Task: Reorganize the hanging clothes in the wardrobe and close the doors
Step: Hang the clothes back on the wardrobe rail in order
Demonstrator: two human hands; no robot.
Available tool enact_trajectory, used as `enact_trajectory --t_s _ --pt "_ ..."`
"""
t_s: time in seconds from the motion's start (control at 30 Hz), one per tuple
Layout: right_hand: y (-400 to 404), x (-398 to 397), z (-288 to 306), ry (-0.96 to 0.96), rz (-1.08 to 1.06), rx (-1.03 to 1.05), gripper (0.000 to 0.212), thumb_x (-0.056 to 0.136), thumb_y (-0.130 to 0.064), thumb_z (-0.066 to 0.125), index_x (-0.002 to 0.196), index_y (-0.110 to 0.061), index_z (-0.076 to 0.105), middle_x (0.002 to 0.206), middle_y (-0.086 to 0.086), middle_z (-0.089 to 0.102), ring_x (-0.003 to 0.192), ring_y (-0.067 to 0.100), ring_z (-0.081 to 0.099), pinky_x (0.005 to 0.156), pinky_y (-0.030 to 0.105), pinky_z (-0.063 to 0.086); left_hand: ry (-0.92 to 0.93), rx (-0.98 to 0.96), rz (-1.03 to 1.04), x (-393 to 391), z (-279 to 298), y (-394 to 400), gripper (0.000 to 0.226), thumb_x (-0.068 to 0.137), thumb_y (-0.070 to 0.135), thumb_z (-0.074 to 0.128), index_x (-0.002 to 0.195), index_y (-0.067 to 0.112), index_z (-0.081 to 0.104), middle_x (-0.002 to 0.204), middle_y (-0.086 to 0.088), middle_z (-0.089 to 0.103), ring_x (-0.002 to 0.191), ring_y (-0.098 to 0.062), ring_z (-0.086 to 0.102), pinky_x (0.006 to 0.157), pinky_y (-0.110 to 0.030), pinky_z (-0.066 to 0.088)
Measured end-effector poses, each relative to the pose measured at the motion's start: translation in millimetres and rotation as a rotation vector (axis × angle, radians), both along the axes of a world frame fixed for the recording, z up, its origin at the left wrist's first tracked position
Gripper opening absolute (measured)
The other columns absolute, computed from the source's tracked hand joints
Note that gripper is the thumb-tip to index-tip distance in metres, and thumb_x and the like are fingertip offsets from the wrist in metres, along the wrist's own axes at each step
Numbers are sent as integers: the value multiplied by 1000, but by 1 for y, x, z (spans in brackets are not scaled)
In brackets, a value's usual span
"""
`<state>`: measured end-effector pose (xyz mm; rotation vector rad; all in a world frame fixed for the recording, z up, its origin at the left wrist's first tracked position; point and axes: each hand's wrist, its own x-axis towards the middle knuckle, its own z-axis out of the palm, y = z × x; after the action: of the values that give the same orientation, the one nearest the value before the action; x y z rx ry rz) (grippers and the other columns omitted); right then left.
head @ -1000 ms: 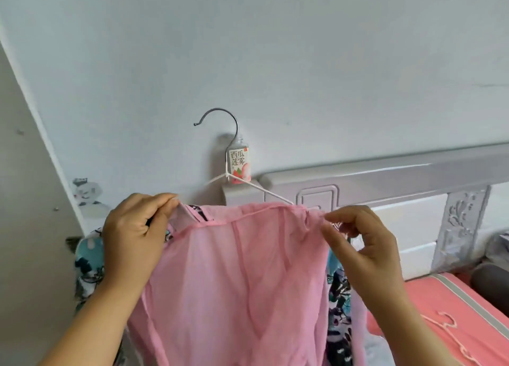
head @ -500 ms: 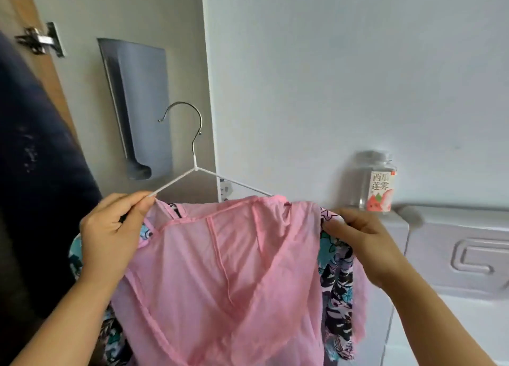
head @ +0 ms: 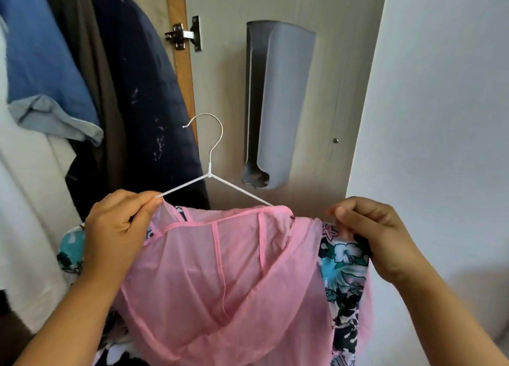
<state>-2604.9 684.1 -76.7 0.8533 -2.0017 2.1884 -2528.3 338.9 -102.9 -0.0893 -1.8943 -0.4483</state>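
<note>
We find open air all round the hanger hook point(head: 209, 134), touching nothing. Left of the hook, the dark navy coat point(head: 143, 95) and blue shirt point(head: 41, 62) crowd the way, close together. Right of the hook, the grey holder point(head: 278, 104) juts from the wardrobe door point(head: 344, 62). Below the hook, the pink garment point(head: 220, 277) fills the space.

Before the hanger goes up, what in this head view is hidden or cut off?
- Wardrobe rail: above the top edge; where the dark navy jacket hangs is unseen.
- White wire hanger: its right shoulder is under the sheer pink garment.
- Floral printed garment: mostly covered by the pink one.
- Left hand and right hand: fingertips buried in cloth.
- Grey wall-mounted holder: contents not visible.
</note>
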Motion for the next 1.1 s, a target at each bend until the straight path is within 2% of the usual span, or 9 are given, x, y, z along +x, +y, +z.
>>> enact_trajectory --t_s 0.13,0.23,0.5,0.67,0.77,0.83,0.93,1.0,1.1 --pt "-31 -9 -3 132 -13 323 18 76 -36 64 83 -23 75 78 -6 70 73 6 66 68 15 51 39 53 41 17 -3 -14 28 89 27 55 102 7 70 84 -1 62 71 -14 56 72 -29 46" --pt "-51 -16 -2 256 -2 455 8 82 -22 69 76 -22 75 81 -1 63 75 7 61 69 14 46 54 71 78 28 -3 -19 27 89 27 55 102 8 69 83 -3 62 74 -7 56 76 -20 44" --pt "-82 -28 -1 375 78 249 16 78 0 70 68 -12 72 73 0 58 68 5 56 63 8 42 34 85 218 59 -4 -21 30 88 30 54 98 7 72 86 20 56 81 9 54 77 -13 43" --pt "-91 -24 -7 451 172 249 10 84 -23 69 90 -30 68 88 -15 64 85 0 60 72 7 44 -6 83 279 66 -4 2 28 87 30 55 96 11 74 82 16 58 78 -2 56 74 -28 47" --pt "-93 -21 -14 446 238 313 13 83 -47 64 85 -35 68 77 -4 67 73 11 63 64 20 49 -54 78 293 73 0 18 28 87 31 55 95 13 74 77 11 59 74 -3 55 71 -25 46" --pt "-90 -22 -16 453 205 278 10 84 -38 63 77 -35 70 73 -5 69 69 10 63 62 17 49 -120 109 240 80 5 25 27 83 36 59 99 19 72 82 15 60 78 1 57 73 -13 44" --pt "-85 -23 -15 454 187 204 44 84 -11 66 74 -54 68 74 -25 68 74 -6 63 64 3 43 -227 282 217 97 15 28 53 68 51 75 115 31 60 103 21 57 97 10 53 82 -2 37" --pt "-82 -25 -14 438 170 174 53 83 -7 66 73 -59 66 74 -29 68 74 -9 62 65 1 42 -276 339 308 107 17 27 57 63 45 78 115 31 59 108 25 53 100 6 53 86 -7 39" --pt "-79 -26 -14 440 168 175 56 82 -6 67 73 -61 65 74 -32 67 75 -11 62 67 0 42 -275 304 404 119 17 30 28 77 19 75 104 28 70 96 27 61 94 -6 60 85 -22 48"
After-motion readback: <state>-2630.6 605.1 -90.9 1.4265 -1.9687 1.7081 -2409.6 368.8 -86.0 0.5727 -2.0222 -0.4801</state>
